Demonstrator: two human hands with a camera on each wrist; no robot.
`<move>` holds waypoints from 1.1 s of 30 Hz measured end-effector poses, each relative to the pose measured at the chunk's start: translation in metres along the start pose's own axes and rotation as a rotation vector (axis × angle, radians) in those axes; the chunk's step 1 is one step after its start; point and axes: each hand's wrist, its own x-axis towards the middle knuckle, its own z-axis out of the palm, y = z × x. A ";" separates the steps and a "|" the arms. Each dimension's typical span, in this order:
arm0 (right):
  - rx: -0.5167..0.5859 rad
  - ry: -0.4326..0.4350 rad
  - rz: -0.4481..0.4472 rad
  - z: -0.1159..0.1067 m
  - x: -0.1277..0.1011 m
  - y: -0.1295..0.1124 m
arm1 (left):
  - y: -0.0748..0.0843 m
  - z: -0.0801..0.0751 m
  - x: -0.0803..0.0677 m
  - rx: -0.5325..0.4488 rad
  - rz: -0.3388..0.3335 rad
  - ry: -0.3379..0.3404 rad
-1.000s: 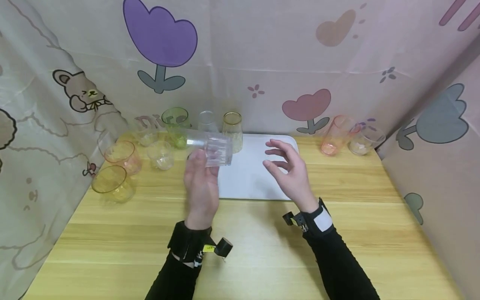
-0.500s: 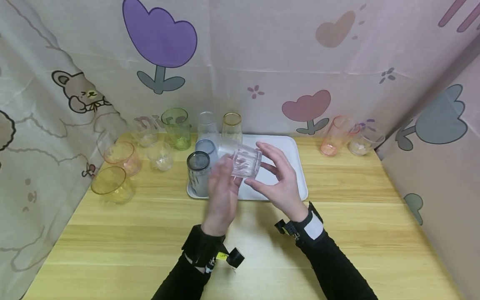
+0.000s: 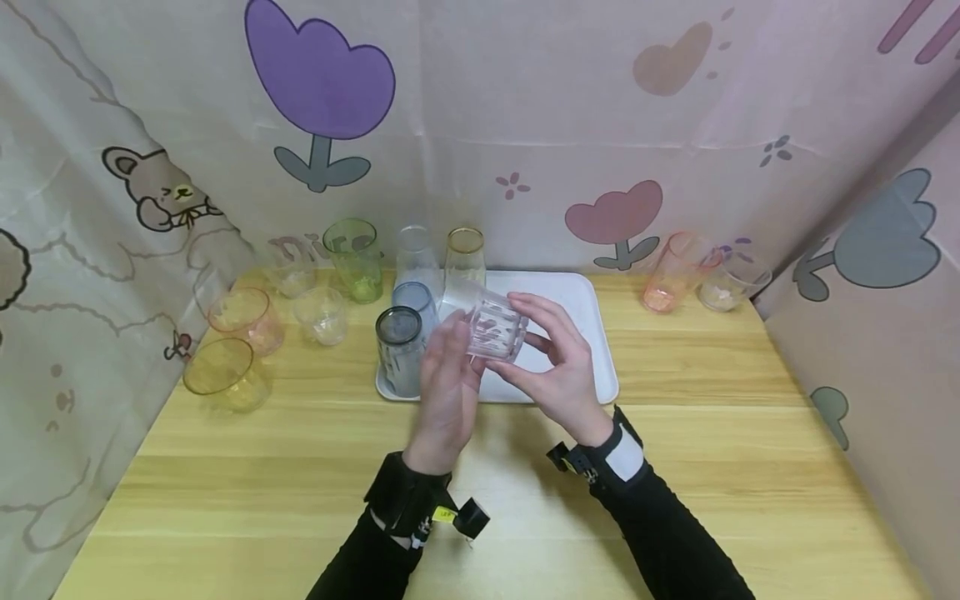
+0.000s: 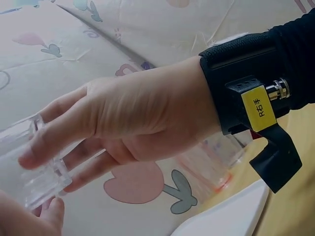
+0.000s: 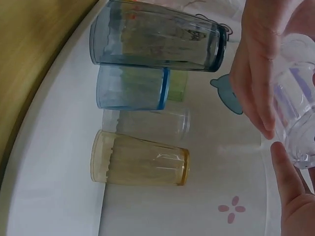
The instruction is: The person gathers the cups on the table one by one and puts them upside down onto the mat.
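A clear glass tumbler (image 3: pixel 497 327) is held tilted above the white tray (image 3: pixel 573 304), its thick base toward the right. My left hand (image 3: pixel 448 379) grips it from the left side. Fingers and thumb of my right hand (image 3: pixel 553 360) pinch its base end, as the left wrist view also shows. On the tray's left part, a dark grey-blue glass (image 3: pixel 400 358), a blue glass (image 3: pixel 417 298), a clear glass (image 3: pixel 417 254) and an amber glass (image 3: pixel 466 257) stand upside down. The right wrist view shows their thick bases (image 5: pixel 184 167) uppermost.
Left of the tray are a green glass (image 3: pixel 356 262), a short clear cup (image 3: pixel 321 315), a pink cup (image 3: pixel 251 318) and a yellow cup (image 3: pixel 223 373). At the back right stand a tall pink glass (image 3: pixel 670 273) and a clear cup (image 3: pixel 731 283). Printed curtains (image 3: pixel 480 125) close off the back and sides.
My left hand has carried the clear tumbler to the right, uncovering the dark and blue glasses. My right hand has come left and taken hold of its base end.
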 end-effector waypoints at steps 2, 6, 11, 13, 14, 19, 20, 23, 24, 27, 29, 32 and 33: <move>0.019 0.012 -0.003 0.000 0.002 -0.001 | 0.004 0.000 0.001 0.009 0.007 -0.010; 0.076 0.059 -0.006 0.001 0.009 -0.002 | 0.016 -0.005 0.003 0.062 0.051 0.009; 0.117 0.137 -0.015 0.005 0.021 -0.002 | 0.035 -0.017 0.008 0.178 0.175 0.026; 0.116 0.171 -0.024 0.008 0.027 -0.001 | 0.044 -0.024 0.011 0.244 0.251 0.021; 0.108 0.187 -0.028 0.009 0.030 -0.001 | 0.048 -0.028 0.012 0.288 0.295 0.022; -0.034 0.235 -0.026 0.015 0.045 -0.001 | 0.067 -0.051 0.025 0.572 0.555 0.095; -0.083 0.238 -0.022 0.016 0.048 0.000 | 0.070 -0.056 0.028 0.633 0.600 0.120; -0.222 0.234 -0.011 0.019 0.054 0.002 | 0.078 -0.073 0.036 0.747 0.649 0.199; -0.259 0.234 -0.007 0.021 0.055 0.003 | 0.080 -0.079 0.038 0.765 0.638 0.218; -0.334 0.218 0.011 0.025 0.061 0.006 | 0.085 -0.093 0.042 0.826 0.545 0.257; -0.366 0.209 0.039 0.027 0.063 0.008 | 0.089 -0.102 0.044 0.902 0.463 0.266; -0.417 0.181 0.089 0.029 0.065 0.011 | 0.093 -0.113 0.046 1.059 0.345 0.254; -0.432 0.168 0.105 0.030 0.066 0.012 | 0.093 -0.117 0.047 1.109 0.306 0.246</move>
